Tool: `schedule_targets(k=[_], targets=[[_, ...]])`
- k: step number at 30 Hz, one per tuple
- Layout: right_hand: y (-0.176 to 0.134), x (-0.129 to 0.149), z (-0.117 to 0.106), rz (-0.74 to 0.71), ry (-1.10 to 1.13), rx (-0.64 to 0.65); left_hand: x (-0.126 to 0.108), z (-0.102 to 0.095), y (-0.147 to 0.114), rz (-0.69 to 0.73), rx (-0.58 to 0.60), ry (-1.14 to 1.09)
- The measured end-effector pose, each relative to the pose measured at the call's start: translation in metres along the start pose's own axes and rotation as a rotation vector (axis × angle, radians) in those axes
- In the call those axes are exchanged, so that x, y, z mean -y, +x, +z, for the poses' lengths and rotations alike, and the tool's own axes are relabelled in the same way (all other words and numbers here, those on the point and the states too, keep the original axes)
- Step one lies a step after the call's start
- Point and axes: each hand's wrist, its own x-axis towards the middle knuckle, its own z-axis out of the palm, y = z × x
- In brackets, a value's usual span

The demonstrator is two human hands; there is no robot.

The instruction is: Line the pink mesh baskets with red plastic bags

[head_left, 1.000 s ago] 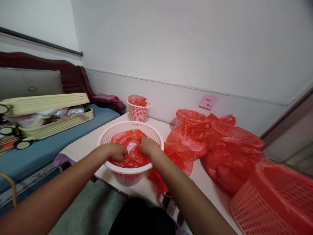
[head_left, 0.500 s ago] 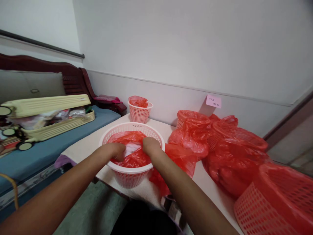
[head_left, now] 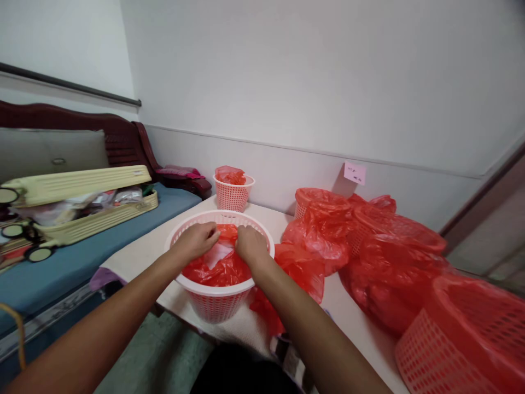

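Red plastic bag [head_left: 219, 266] lies crumpled inside the pink mesh basket [head_left: 217, 303] at the table's [head_left: 135, 243] near edge, no clear long axis, its opening facing up. Both forearms reach forward, palms down. Left hand [head_left: 197, 241] and right hand [head_left: 251, 246] each pinch the bag's film, knuckles nearly meeting.

There is just one camera, and it sits on the person's head. It looks forward and down, close over both arms. The white counter [head_left: 283, 219] runs away toward the wall ahead. A basket [head_left: 220, 294] sits very near, right under the view. The blue sofa [head_left: 82, 257] shows off to the left side.
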Motion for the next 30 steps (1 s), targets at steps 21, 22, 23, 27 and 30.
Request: schedule_targets(k=[21, 22, 23, 27, 30], targets=[[-0.039, -0.023, -0.008, -0.158, 0.671, -0.769, 0.014, 0.020, -0.128, 0.495, -0.383, 0.281], [-0.050, -0.028, -0.002, -0.135, 0.710, -0.814, 0.011, 0.022, -0.127, 0.487, -0.391, 0.276], [-0.062, -0.033, 0.007, -0.093, 0.737, -0.839, 0.009, 0.023, -0.126, 0.480, -0.393, 0.271], [-0.119, -0.046, 0.062, 0.042, 0.710, -0.824, 0.004, 0.028, -0.124, 0.460, -0.403, 0.239], [-0.156, -0.045, 0.123, 0.083, 0.652, -0.732, 0.002, 0.031, -0.122, 0.445, -0.418, 0.221]])
